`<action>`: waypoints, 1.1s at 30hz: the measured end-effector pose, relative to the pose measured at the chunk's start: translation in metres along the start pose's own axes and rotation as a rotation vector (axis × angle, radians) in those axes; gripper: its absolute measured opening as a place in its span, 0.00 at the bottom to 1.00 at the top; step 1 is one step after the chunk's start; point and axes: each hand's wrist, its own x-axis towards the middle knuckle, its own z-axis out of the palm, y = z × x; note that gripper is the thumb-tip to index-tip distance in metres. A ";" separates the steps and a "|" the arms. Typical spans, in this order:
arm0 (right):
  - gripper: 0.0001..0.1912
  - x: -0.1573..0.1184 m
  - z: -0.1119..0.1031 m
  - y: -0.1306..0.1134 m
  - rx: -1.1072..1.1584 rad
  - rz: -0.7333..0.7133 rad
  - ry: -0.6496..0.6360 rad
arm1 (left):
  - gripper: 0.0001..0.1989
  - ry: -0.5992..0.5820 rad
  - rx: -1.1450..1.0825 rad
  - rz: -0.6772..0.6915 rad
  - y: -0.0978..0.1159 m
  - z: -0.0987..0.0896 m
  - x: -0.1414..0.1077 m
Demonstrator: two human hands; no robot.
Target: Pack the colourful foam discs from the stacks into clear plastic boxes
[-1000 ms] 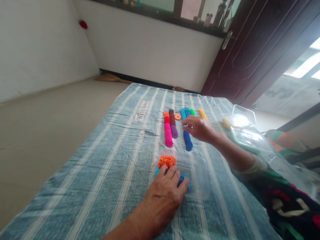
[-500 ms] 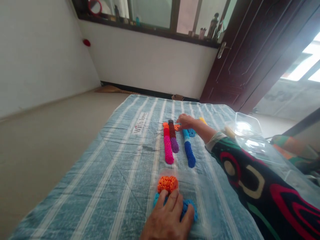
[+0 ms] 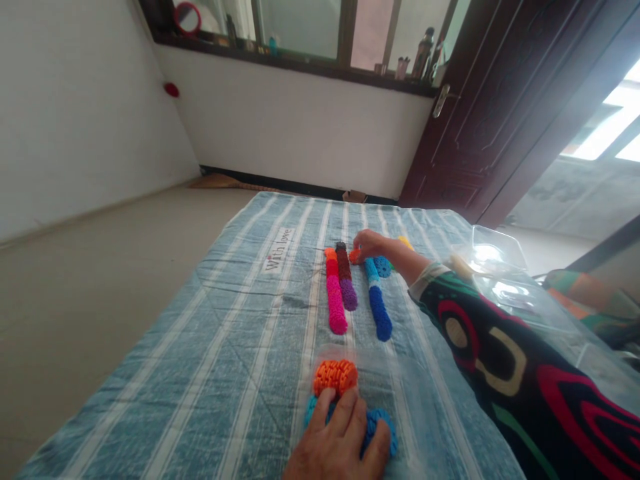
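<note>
My left hand (image 3: 340, 437) lies over blue crocheted-looking discs (image 3: 380, 430) in a clear plastic tray (image 3: 415, 380), its fingertips against a stack of orange discs (image 3: 335, 377). Farther off, my right hand (image 3: 369, 245) has its fingers pinched on an orange piece (image 3: 355, 256) at the cloth. Left of it lie a red-to-pink row (image 3: 335, 300) and a brown-to-purple row (image 3: 345, 273) of small pieces. A light-to-dark-blue row (image 3: 379, 300) and a blue disc (image 3: 383, 267) are below and beside my right wrist.
A striped blue cloth (image 3: 210, 333) covers the table, with a "With love" label (image 3: 279, 251) on it. Clear plastic boxes (image 3: 497, 250) stand at the right edge. Something yellow (image 3: 406, 243) shows behind my right forearm.
The orange piece at my right fingertips was lying flatter and now looks gripped. The view has shifted slightly; my left hand has stayed on the discs.
</note>
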 end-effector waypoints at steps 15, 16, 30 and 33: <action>0.05 -0.167 -0.042 -0.062 0.355 -0.664 -0.110 | 0.12 -0.264 -0.151 -0.025 0.005 -0.026 0.017; 0.04 -0.180 -0.038 -0.071 0.307 -0.699 -0.110 | 0.11 -0.290 -0.155 -0.024 0.005 -0.029 0.019; 0.08 -0.214 -0.002 -0.124 -0.262 -0.674 -0.124 | 0.14 -0.407 -0.183 -0.011 0.001 -0.031 0.024; 0.08 -0.214 0.003 -0.126 -0.262 -0.666 -0.116 | 0.14 -0.420 -0.193 -0.020 0.001 -0.031 0.026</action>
